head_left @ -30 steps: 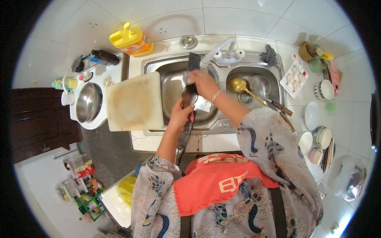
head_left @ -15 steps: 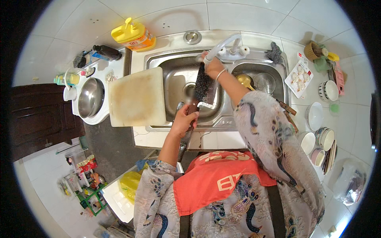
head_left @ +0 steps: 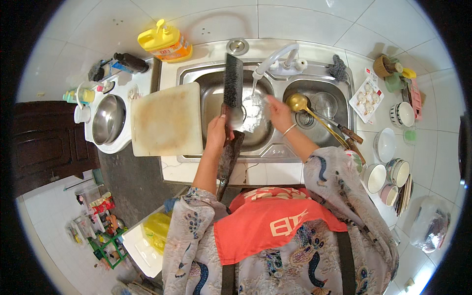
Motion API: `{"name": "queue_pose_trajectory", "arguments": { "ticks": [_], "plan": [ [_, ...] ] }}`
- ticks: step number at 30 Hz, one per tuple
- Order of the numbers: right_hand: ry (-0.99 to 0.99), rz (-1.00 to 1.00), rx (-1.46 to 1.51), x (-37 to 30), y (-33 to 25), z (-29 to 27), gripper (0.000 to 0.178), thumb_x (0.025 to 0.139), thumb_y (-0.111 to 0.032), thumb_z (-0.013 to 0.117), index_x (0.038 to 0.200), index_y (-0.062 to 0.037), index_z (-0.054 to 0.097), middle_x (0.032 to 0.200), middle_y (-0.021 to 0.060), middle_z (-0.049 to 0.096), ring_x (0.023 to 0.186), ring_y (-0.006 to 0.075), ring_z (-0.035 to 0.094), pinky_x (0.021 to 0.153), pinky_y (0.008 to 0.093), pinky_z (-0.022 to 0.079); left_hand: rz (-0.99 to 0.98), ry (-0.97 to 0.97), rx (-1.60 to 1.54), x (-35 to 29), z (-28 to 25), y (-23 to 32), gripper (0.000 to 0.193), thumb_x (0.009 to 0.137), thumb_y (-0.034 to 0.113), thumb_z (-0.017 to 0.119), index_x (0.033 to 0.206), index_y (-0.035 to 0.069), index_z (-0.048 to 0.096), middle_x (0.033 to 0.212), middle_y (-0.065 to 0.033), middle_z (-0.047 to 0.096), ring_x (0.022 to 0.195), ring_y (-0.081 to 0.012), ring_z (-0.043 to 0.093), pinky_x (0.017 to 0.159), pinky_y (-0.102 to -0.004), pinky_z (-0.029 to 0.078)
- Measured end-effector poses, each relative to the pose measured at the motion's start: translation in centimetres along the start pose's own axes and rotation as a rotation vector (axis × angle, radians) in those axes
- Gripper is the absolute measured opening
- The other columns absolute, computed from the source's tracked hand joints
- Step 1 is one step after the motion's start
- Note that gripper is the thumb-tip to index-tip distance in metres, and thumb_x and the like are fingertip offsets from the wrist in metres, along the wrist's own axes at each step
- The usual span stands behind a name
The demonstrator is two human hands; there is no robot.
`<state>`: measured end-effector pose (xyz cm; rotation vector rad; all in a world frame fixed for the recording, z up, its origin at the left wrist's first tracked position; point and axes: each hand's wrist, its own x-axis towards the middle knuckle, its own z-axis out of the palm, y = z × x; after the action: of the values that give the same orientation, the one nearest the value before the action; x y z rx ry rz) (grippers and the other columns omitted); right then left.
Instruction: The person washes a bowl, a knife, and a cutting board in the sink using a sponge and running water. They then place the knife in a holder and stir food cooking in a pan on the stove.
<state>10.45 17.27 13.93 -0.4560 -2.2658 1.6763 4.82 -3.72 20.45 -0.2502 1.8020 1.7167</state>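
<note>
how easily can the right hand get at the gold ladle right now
Likely yes: the right hand appears empty and is close beside the gold ladle, with nothing visible between them; the white tap points into the left basin, apparently out of the way.

kitchen | double steel sink (head_left: 287, 154) | white faucet (head_left: 269, 63) | cutting board (head_left: 167, 120) | golden ladle (head_left: 297, 102) | bowls (head_left: 386, 145) | tiled wall (head_left: 305, 22)
</note>
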Motion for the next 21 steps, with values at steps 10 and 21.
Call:
{"name": "queue_pose_trajectory", "arguments": {
  "ticks": [10, 21],
  "plan": [
    [-0.304, -0.453, -0.422, 1.7, -4.4, 3.2, 0.032, 0.072, 0.002, 0.050, 0.102, -0.0025, 0.060, 0.107, 0.0185, 0.058, 0.103, 0.0330, 0.052, 0.092, 0.0369, 0.042, 0.632, 0.172, 1.054, -3.7, 2.0, 0.0, 0.035, 0.073, 0.012, 0.065, 0.104, 0.003, 0.053, 0.092, -0.0171, 0.057, 0.084, -0.0371, 0.056, 0.070, -0.0423, 0.046],
    [-0.434, -0.410, -0.400, 4.4, -2.7, 4.7, 0.028, 0.069, 0.003, 0.051, 0.090, -0.0079, 0.065, 0.099, 0.0150, 0.060, 0.096, 0.0337, 0.055, 0.085, 0.0389, 0.044, 0.680, 0.173, 1.174, -4.3, 0.5, -1.7, 0.034, 0.071, 0.012, 0.065, 0.102, 0.003, 0.056, 0.083, -0.0157, 0.056, 0.074, -0.0351, 0.057, 0.064, -0.0441, 0.046]
  ]
}}
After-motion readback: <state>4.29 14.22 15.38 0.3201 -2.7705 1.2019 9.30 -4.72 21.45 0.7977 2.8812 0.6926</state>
